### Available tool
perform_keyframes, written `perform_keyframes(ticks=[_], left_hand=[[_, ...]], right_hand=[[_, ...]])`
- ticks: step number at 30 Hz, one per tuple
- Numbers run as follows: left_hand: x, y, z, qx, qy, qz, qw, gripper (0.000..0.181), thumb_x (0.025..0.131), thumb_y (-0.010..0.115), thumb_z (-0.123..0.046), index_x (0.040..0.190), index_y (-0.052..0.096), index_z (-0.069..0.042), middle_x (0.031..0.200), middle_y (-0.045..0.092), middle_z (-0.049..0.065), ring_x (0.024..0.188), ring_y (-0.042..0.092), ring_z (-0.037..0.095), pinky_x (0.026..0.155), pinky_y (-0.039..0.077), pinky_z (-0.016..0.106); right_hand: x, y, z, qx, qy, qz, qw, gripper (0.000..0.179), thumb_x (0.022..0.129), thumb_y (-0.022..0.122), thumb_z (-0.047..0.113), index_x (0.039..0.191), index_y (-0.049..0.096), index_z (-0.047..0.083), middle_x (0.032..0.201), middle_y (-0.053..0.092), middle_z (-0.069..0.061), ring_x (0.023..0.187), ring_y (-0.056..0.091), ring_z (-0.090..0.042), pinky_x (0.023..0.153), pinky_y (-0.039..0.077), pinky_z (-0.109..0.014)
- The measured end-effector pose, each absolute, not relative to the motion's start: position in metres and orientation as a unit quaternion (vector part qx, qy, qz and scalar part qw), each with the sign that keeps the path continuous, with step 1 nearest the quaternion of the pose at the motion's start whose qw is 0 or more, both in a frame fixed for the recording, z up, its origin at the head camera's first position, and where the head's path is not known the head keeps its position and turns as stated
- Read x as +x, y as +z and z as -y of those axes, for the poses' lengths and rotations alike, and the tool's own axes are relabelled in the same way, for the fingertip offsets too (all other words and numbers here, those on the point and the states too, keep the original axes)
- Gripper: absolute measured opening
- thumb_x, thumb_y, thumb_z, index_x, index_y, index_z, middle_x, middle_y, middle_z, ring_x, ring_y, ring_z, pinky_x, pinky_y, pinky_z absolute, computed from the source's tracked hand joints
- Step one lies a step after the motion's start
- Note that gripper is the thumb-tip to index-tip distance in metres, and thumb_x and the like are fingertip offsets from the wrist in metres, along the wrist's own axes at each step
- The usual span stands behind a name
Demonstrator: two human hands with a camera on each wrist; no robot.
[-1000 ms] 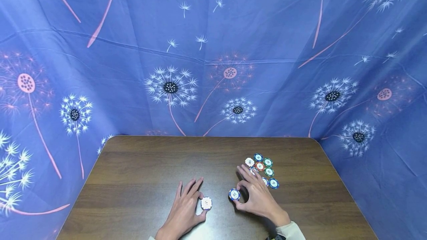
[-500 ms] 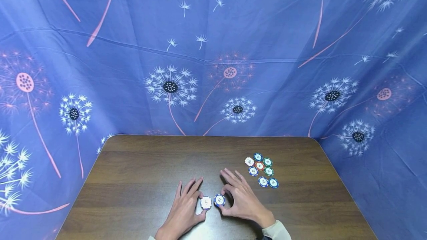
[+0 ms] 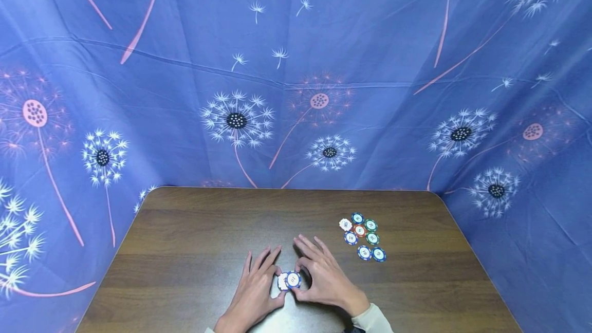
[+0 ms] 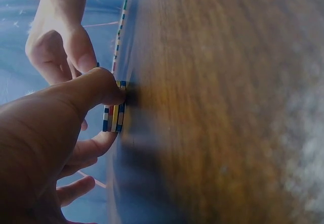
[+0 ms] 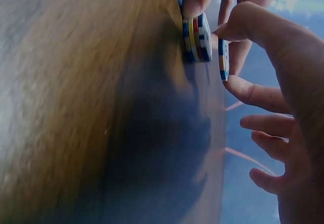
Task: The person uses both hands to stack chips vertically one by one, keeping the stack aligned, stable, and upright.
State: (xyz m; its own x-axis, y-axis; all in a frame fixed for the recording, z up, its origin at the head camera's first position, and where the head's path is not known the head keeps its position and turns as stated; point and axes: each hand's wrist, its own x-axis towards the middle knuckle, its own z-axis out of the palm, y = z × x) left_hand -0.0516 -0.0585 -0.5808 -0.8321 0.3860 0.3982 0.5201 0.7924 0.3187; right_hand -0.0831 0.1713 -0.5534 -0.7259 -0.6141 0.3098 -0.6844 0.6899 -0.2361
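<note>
My left hand (image 3: 254, 289) pinches a short stack of poker chips (image 5: 197, 39) between thumb and finger, on the wooden table. White shows on its top chip, with blue, yellow and red edges below. Between the thumb and index finger of my right hand (image 3: 327, 282) is a blue-and-white poker chip (image 3: 293, 279) marked 10. From the head view this chip overlaps the stack's right part and hides it. The right wrist view shows a gap between the single chip and the stack's top. The other right fingers are spread out.
Several loose poker chips lie flat in a cluster on the right of the table (image 3: 208, 230): a red one (image 3: 359, 229), a white one (image 3: 345, 224), green ones and blue ones. Behind the table's far edge hangs a blue dandelion-patterned cloth (image 3: 259, 168).
My right hand has carried the blue-and-white chip leftward from near the cluster until it overlaps the stack in view. My left hand stays in place with the stack.
</note>
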Motion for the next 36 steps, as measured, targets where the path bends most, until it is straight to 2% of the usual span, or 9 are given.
perform_keyframes(ticks=[15,31,36], left_hand=[[-0.051,-0.58,0.06,-0.235,-0.206,0.941,0.126,0.037,0.068,0.09,-0.037,0.093,0.072,-0.016,0.158,0.057,0.011,0.144,0.052,0.039,0.116,0.034,0.076],[-0.051,-0.581,0.059,-0.242,-0.208,0.936,0.146,0.037,0.066,0.09,-0.036,0.091,0.071,-0.017,0.155,0.059,0.012,0.142,0.054,0.041,0.113,0.036,0.077],[-0.052,-0.58,0.059,-0.236,-0.208,0.94,0.131,0.036,0.068,0.09,-0.036,0.092,0.072,-0.016,0.158,0.057,0.011,0.145,0.052,0.04,0.115,0.035,0.077]], right_hand=[[-0.086,-0.555,-0.158,0.373,0.154,0.908,0.113,0.036,0.071,0.09,0.049,0.087,0.07,0.023,0.156,0.057,-0.02,0.15,0.049,-0.035,0.12,0.038,-0.066],[-0.084,-0.559,-0.155,0.375,0.155,0.907,0.112,0.037,0.07,0.092,0.046,0.09,0.071,0.021,0.153,0.059,-0.022,0.148,0.051,-0.036,0.119,0.039,-0.065],[-0.083,-0.56,-0.155,0.369,0.156,0.91,0.11,0.037,0.073,0.091,0.045,0.092,0.072,0.02,0.153,0.059,-0.021,0.149,0.05,-0.036,0.12,0.038,-0.065]])
